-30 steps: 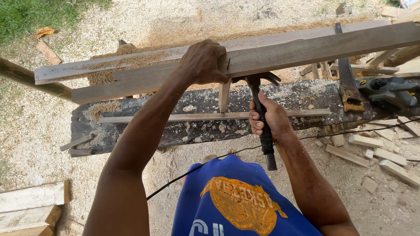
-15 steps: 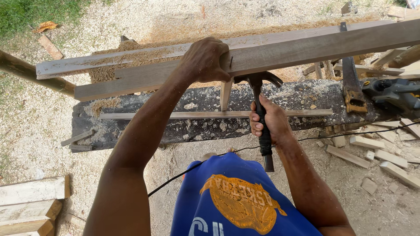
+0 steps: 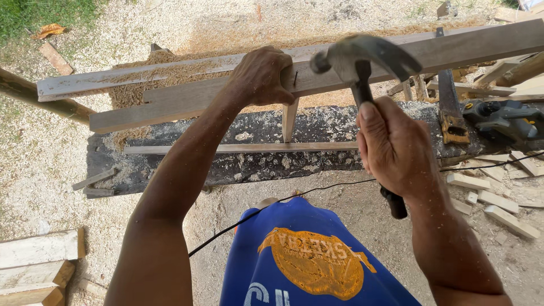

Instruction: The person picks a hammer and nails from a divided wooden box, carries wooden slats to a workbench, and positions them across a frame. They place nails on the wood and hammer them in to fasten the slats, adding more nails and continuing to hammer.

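Gripping the long plank (image 3: 198,96) with your left hand (image 3: 262,75), you wrap your fingers over its near edge, just left of a nail (image 3: 295,78) that stands out of the wood beside your knuckles. That grip is pressed tight around the plank. Your right hand (image 3: 396,148) is clenched around the black handle of a claw hammer (image 3: 362,59), its steel head raised in front of the plank, just right of the nail and apart from it; the handle's end pokes out below your fist.

The plank runs from lower left to upper right across the view, resting on a dark, rough worktop (image 3: 255,164) dusted with sawdust and chips. A second, paler board (image 3: 113,79) lies behind it, heaped with sawdust. Under your left hand a short upright strip (image 3: 289,119) drops from the plank to a thin batten (image 3: 238,148) lying along the worktop.

At the right end of the worktop sits a dark power tool (image 3: 501,119), and next to it a hand saw (image 3: 450,107) stands on edge. A black cable (image 3: 317,190) trails across the sandy ground below. Offcuts of pale wood (image 3: 498,198) lie scattered to the right, and stacked boards (image 3: 37,263) sit at lower left. Your blue shirt (image 3: 306,260) fills the bottom of the view.
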